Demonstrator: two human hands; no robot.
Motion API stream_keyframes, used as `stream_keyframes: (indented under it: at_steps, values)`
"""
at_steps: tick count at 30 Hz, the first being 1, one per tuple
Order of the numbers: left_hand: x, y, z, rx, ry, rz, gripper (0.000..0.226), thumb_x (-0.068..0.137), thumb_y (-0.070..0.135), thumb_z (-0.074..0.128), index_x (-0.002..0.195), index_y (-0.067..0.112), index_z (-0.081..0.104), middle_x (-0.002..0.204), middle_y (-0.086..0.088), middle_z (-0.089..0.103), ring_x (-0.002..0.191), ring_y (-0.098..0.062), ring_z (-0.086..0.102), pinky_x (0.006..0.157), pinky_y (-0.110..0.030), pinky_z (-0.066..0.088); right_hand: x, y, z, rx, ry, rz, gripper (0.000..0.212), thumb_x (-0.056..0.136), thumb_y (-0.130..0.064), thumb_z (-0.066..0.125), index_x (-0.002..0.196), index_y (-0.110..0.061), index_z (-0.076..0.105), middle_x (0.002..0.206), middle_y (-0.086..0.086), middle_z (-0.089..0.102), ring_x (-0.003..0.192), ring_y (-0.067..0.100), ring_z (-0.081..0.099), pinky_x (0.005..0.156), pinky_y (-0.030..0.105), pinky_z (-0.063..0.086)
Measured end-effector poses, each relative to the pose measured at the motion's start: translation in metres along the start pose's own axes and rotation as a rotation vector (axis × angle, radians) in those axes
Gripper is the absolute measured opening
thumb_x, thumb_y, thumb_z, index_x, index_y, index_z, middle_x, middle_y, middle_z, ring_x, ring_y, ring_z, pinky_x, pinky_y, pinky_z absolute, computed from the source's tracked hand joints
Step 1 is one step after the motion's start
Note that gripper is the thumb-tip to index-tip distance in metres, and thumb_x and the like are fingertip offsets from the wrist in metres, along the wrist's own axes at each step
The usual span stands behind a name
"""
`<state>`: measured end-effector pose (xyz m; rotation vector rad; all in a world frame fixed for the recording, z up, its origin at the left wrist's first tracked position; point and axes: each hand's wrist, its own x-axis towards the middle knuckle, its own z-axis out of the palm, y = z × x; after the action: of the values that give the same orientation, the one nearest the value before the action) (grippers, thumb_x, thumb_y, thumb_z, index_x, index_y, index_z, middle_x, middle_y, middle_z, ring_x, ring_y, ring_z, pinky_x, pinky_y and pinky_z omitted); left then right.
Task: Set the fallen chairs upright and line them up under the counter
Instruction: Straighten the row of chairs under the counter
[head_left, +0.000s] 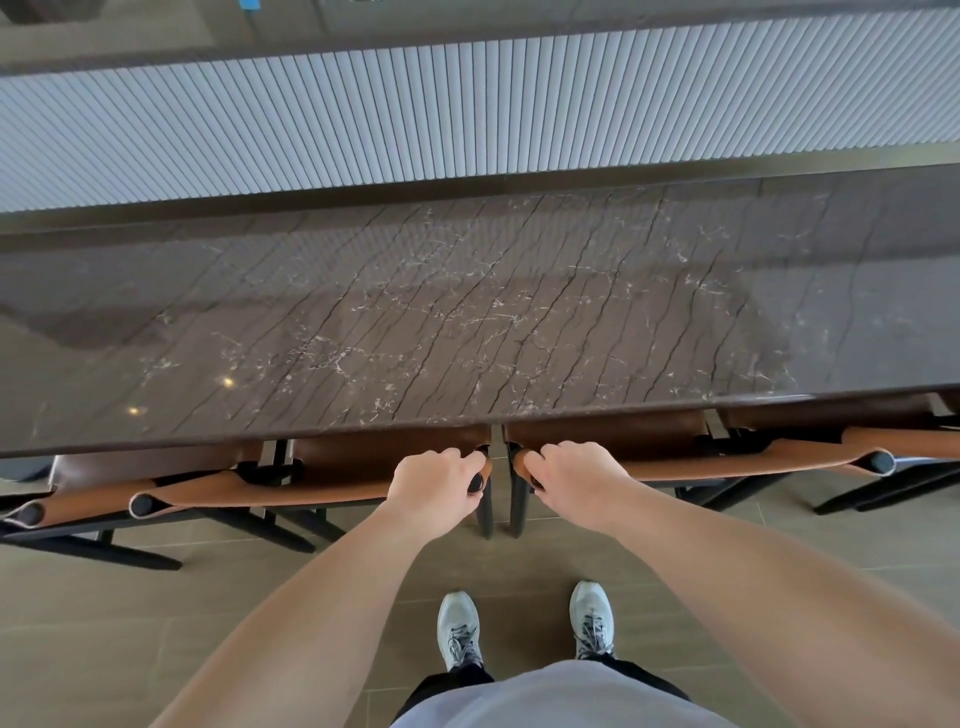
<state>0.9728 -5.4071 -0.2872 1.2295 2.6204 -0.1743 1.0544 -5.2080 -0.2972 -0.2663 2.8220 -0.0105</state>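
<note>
Dark brown white-veined marble counter (467, 312); below it, tan leather chairs (311, 488) on black frames; beyond it, grey ribbed panel (467, 114).

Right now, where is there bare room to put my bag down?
The marble counter top is bare from its near edge to the ribbed panel. Below it is crowded: both hands grip chair backs set close together.

Grey laced sneakers (457, 631), black trousers (457, 680), pale shirt (561, 696).
</note>
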Motion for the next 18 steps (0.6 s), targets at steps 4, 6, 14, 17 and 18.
stream_keyframes:
  at_steps: [4,6,14,17,18]
  values:
    - [0.000,0.001,0.000,-0.009,-0.009,-0.008,0.029,0.098,0.044,0.048,0.119,0.024,0.048,0.086,0.002,0.048,0.070,-0.022,0.055,0.051,-0.029,0.034,-0.007,0.002,0.003,0.026,0.006,0.010,0.029,0.099,-0.033,0.049,0.123,-0.017,0.048,0.104,0.004,0.059,0.089,0.028,0.059,0.059,0.037,0.044]
    - [0.000,0.002,-0.001,-0.017,-0.009,-0.021,0.029,0.097,0.044,0.049,0.119,0.024,0.048,0.086,0.003,0.048,0.070,-0.021,0.054,0.051,-0.029,0.035,-0.010,0.001,0.005,0.045,0.029,0.039,0.030,0.097,-0.032,0.052,0.124,-0.019,0.049,0.103,0.003,0.059,0.090,0.027,0.059,0.058,0.036,0.041]
    - [-0.002,0.008,0.000,-0.047,-0.005,-0.081,0.029,0.096,0.043,0.052,0.120,0.025,0.050,0.085,0.004,0.047,0.068,-0.018,0.048,0.047,-0.027,0.024,-0.015,-0.004,0.002,0.030,0.021,0.075,0.028,0.097,-0.029,0.053,0.123,-0.019,0.048,0.105,0.003,0.058,0.091,0.027,0.057,0.058,0.035,0.035]
    - [-0.003,0.010,-0.001,-0.068,-0.010,-0.101,0.028,0.095,0.042,0.054,0.117,0.025,0.052,0.082,0.006,0.044,0.066,-0.016,0.045,0.045,-0.025,0.017,-0.017,-0.006,0.000,0.021,0.009,0.096,0.027,0.096,-0.024,0.056,0.121,-0.019,0.048,0.103,0.002,0.058,0.089,0.026,0.057,0.057,0.035,0.036]
    - [-0.003,0.010,0.000,-0.079,-0.009,-0.112,0.028,0.095,0.042,0.054,0.117,0.025,0.053,0.081,0.007,0.044,0.065,-0.016,0.044,0.045,-0.025,0.016,-0.018,-0.007,0.000,0.019,0.006,0.105,0.027,0.095,-0.022,0.057,0.120,-0.019,0.048,0.103,0.002,0.058,0.089,0.026,0.057,0.057,0.035,0.036]
